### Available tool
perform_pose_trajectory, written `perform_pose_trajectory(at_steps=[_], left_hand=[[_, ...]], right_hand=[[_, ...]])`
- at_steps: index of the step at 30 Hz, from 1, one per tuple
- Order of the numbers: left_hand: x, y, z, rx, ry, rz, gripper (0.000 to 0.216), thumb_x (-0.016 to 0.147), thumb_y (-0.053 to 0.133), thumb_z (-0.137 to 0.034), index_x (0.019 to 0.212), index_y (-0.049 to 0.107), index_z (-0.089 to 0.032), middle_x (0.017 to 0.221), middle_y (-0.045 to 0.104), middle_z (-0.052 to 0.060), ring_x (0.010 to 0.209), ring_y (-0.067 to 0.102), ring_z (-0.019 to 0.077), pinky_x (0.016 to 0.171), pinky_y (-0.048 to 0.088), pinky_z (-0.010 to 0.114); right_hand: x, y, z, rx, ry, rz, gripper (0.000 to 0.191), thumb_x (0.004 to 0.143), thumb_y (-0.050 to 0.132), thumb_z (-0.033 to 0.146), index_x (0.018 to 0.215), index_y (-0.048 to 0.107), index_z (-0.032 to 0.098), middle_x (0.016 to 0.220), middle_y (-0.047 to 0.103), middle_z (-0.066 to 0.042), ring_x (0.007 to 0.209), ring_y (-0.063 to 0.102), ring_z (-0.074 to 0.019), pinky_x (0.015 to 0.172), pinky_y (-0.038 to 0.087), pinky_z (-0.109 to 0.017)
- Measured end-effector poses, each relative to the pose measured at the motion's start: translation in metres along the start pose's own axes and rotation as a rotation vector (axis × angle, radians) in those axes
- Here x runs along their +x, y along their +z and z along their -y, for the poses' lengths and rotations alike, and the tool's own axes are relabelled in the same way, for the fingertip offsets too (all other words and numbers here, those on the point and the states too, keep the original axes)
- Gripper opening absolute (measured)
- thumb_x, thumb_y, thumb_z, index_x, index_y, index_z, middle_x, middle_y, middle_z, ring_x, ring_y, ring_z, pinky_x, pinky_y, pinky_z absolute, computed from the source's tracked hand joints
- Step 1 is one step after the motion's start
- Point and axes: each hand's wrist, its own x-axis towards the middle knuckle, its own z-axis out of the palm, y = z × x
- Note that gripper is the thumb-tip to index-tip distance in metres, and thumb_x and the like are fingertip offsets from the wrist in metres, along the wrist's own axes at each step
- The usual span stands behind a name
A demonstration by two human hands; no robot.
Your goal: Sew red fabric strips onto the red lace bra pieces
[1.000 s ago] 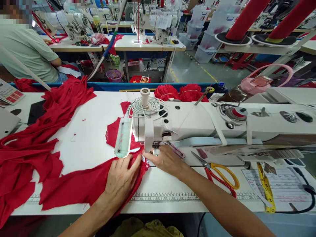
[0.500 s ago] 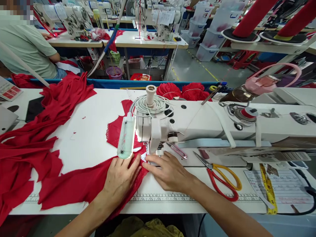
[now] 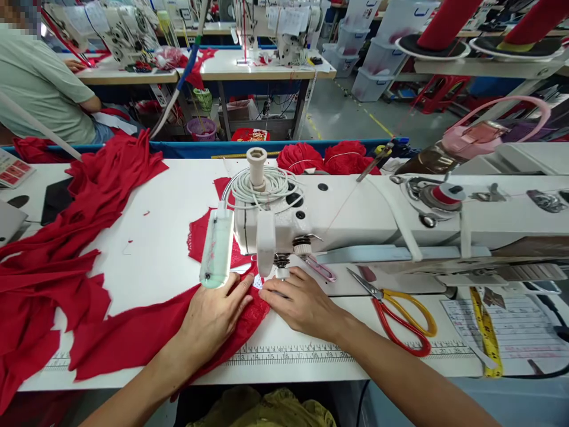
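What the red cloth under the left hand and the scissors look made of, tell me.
Red cloth: matte fabric, seen in its limp drape and uneven cut edges; fibre unclear. Scissors: blades probably steel, grey with a metallic sheen; handles, yellow and red, likely plastic: smooth, evenly coloured.

Sewing workshop: sewing machine (image 3: 351, 207) up front, other machines (image 3: 122, 38) on tables (image 3: 222, 69) behind, red fabric (image 3: 133, 338), thread cones (image 3: 451, 22).

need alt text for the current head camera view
A person's left hand lies on red fabric at a white sewing machine, the right hand close beside it. Scissors with yellow and red handles lie to the right.
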Motion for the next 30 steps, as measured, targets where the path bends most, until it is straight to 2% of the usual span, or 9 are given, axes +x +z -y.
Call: perform_pose_trajectory(at_steps=[4,11,20,22,25,27,30], left_hand=[[-0.001,0.002,-0.004,0.072,0.01,-0.01,0.036,0.104,0.039,-0.028,0.13,0.06,-0.014,0.095,0.063,0.009,0.079,0.058,0.0228,0.068,0.046,0.035],[-0.002,0.005,-0.006,0.133,0.021,-0.055,0.036,0.103,0.04,-0.027,0.129,0.061,-0.014,0.092,0.062,0.01,0.076,0.056,0.0216,0.069,0.046,0.035],[0.001,0.004,-0.008,0.209,0.03,-0.047,0.034,0.103,0.042,-0.026,0.128,0.062,-0.015,0.09,0.061,0.008,0.068,0.052,0.0197,0.059,0.041,0.033],[0.001,0.004,-0.009,0.231,0.034,-0.046,0.033,0.102,0.044,-0.024,0.128,0.062,-0.015,0.09,0.061,0.007,0.068,0.052,0.0198,0.058,0.039,0.033],[0.001,0.006,-0.01,0.263,0.038,-0.045,0.033,0.101,0.045,-0.021,0.129,0.061,-0.015,0.091,0.061,0.007,0.07,0.053,0.0202,0.06,0.04,0.034],[0.002,0.007,-0.01,0.282,0.035,-0.045,0.033,0.101,0.044,-0.021,0.129,0.061,-0.015,0.092,0.062,0.008,0.072,0.054,0.0204,0.061,0.041,0.034],[0.001,0.008,-0.011,0.278,0.023,-0.036,0.034,0.103,0.042,-0.023,0.129,0.061,-0.016,0.093,0.063,0.007,0.073,0.054,0.0199,0.061,0.042,0.033]], right_hand=[[-0.001,0.001,0.001,-0.001,-0.001,-0.013,0.026,0.093,0.049,0.005,0.108,0.066,0.016,0.101,0.072,-0.004,0.082,0.054,-0.0156,0.084,0.034,-0.034],[0.0,-0.001,0.002,-0.011,-0.008,-0.012,0.026,0.093,0.047,0.005,0.106,0.067,0.016,0.097,0.072,-0.004,0.08,0.052,-0.016,0.085,0.034,-0.034],[0.0,-0.004,0.003,0.0,0.001,0.009,0.025,0.092,0.049,0.007,0.107,0.066,0.017,0.097,0.07,-0.005,0.082,0.054,-0.0166,0.092,0.033,-0.036],[-0.001,-0.004,0.001,0.039,0.024,-0.008,0.027,0.09,0.049,0.009,0.111,0.065,0.015,0.097,0.069,-0.006,0.082,0.053,-0.0177,0.092,0.034,-0.038],[0.0,-0.001,-0.003,0.035,0.138,-0.042,0.034,0.086,0.045,0.005,0.111,0.066,0.013,0.086,0.065,-0.007,0.08,0.049,-0.0201,0.085,0.037,-0.037],[0.001,0.003,-0.004,-0.012,0.208,0.0,0.035,0.084,0.044,0.003,0.106,0.069,0.014,0.086,0.061,-0.008,0.082,0.048,-0.0218,0.081,0.036,-0.037],[0.003,0.007,-0.003,-0.083,0.223,0.115,0.035,0.079,0.049,0.002,0.102,0.07,0.017,0.097,0.062,-0.011,0.089,0.046,-0.024,0.084,0.035,-0.04]])
